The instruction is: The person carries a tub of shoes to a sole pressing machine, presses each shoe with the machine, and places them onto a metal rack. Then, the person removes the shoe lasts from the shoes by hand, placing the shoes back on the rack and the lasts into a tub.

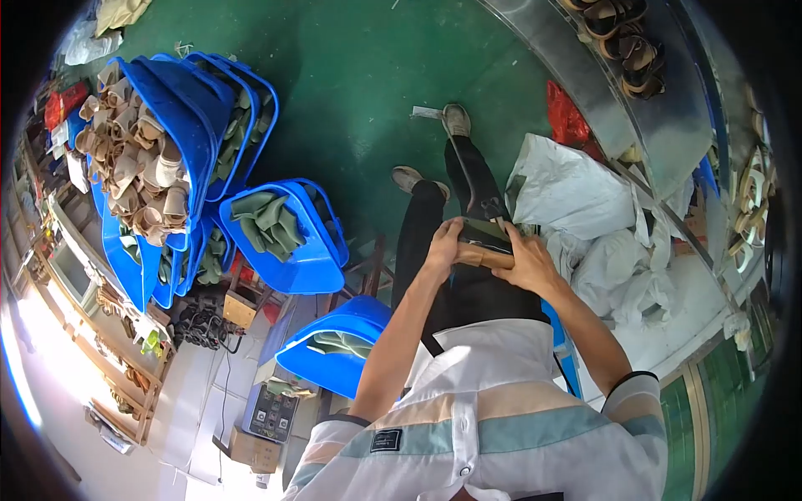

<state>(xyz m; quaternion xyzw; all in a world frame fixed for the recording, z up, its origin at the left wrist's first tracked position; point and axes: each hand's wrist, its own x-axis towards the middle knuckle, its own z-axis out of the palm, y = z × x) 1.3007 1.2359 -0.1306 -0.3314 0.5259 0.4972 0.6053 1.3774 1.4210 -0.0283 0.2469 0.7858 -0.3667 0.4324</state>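
Observation:
Above my lap, both hands hold one dark rectangular object [484, 235] with a tan piece [484, 257] along its near side. My left hand [445, 247] grips its left end, fingers closed round the edge. At the right end my right hand [528, 260] has its thumb on the tan piece and its fingers at the far edge. A thin cord or rod runs from the object toward my shoe [456, 120]. What exactly the dark object is cannot be made out.
Blue bins stand at left, one [171, 108] heaped with tan pieces [134, 159], others with green pieces [269, 224]. White sacks [572, 188] lie at right beside a red bag [566, 115]. Shoes [626, 46] sit on a metal rack at upper right.

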